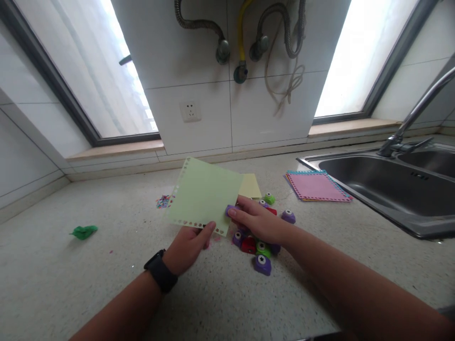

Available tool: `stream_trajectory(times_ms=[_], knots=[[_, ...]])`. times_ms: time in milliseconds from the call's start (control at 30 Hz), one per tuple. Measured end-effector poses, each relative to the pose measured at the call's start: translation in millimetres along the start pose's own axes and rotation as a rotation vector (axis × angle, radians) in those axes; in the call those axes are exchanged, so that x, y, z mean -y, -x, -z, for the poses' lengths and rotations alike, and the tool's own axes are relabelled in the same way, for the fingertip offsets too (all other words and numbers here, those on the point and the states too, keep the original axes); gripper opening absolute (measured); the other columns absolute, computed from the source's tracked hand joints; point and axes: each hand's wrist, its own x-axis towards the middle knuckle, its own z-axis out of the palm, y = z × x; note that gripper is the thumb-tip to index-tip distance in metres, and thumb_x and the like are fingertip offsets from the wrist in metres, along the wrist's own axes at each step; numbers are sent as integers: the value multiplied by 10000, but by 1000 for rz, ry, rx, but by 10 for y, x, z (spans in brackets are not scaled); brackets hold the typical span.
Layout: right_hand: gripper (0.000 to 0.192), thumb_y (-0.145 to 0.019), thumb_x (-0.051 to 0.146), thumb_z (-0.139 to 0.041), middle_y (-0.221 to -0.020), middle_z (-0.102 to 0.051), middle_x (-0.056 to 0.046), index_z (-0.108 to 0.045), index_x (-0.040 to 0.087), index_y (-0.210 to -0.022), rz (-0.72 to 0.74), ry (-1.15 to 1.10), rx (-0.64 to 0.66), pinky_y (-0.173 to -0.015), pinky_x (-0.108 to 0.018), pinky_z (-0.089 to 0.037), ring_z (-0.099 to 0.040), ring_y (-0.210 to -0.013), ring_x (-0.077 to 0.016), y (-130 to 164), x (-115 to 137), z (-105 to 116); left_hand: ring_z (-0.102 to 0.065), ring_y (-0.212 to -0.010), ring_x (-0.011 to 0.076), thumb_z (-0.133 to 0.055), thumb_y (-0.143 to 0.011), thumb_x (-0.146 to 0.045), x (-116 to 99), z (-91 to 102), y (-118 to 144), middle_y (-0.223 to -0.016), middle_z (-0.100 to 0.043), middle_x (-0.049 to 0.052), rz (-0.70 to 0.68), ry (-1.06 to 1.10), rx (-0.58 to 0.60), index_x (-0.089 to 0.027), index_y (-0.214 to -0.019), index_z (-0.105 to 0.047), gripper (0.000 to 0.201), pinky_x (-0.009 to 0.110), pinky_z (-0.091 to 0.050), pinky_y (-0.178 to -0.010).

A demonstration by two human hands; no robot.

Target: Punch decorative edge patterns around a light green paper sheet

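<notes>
Head view of a speckled counter point(106, 284) below a tiled wall, with a window on either side. The left hand point(188, 246), a dark watch point(160, 271) on its wrist, pinches the near edge of a pale green sheet point(206, 194) between thumb and fingers, holding it raised and tilted off the counter so that its lower border stays free. That border and the left border carry rows of small punched shapes, stars and hearts as far as can be told. The right hand point(258, 220) closes thumb and fingers on a small purple punch point(232, 210) set against the sheet's right edge near the lower corner; the sheet's margin appears to enter the punch, though the slot itself is hidden by the fingers. Holding the sheet from below apparently steadies it against the press of the punch. Under and beside the right hand lies a cluster of further punches point(261, 260), purple, red and green, kept within easy reach; the nearest purple one shows a star on its top. A yellow sheet point(250, 185) lies flat behind the green one, partly covered by it. To the right, near the sink point(391, 189) and its tap point(412, 118), rests a stack of pink sheets point(316, 185) with punched edges over blue and orange ones. Coloured paper scraps point(163, 201) lie just left of the green sheet, and a crumpled green scrap point(83, 231) sits well apart at far left. A socket point(190, 111) and hoses point(241, 38) occupy the wall.
</notes>
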Motion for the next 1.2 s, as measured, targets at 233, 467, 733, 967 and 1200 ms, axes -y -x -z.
stream_trajectory(times_ms=[233, 467, 733, 967, 1200], knots=[[343, -945, 498, -535, -701, -496, 16, -575, 158, -940, -76, -28, 60, -553, -258, -355, -435, -606, -119, -21, 17, -44, -484, -567, 160, -414, -917, -594, -27, -17, 24, -522, -477, -11, -3, -4, -30, -208, -514, -467, 560, 309, -373, -649], [318, -922, 492, -581, -723, -520, 13, -550, 176, -895, -132, -45, 131, -546, -254, -371, -464, -602, -114, -48, -9, -82, -457, -488, 162, -434, -919, -553, -90, -26, 16, -427, -450, -16, -48, 13, -97, -230, -462, -475, 561, 298, -384, -569], [319, -949, 493, -527, -731, -464, 19, -580, 178, -954, -120, -73, 170, -544, -259, -333, -402, -605, -117, -83, -2, -106, -648, -786, 210, -444, -934, -500, -88, -22, 6, -777, -729, 45, -91, 16, -124, -184, -703, -694, 465, 320, -465, -784], [305, -941, 472, -545, -763, -438, 10, -599, 174, -978, -120, -83, 146, -533, -254, -309, -370, -615, -118, -97, -18, -133, -536, -568, 167, -456, -926, -489, -115, -26, 17, -522, -580, 0, -50, 24, -143, -187, -623, -657, 472, 289, -401, -592], [280, -952, 463, -538, -722, -449, 17, -586, 188, -921, -123, -33, 135, -518, -252, -311, -375, -608, -120, -88, -15, -130, -405, -481, 136, -441, -928, -482, -128, -21, 20, -425, -392, -47, -64, 13, -138, -208, -535, -549, 491, 280, -351, -546]])
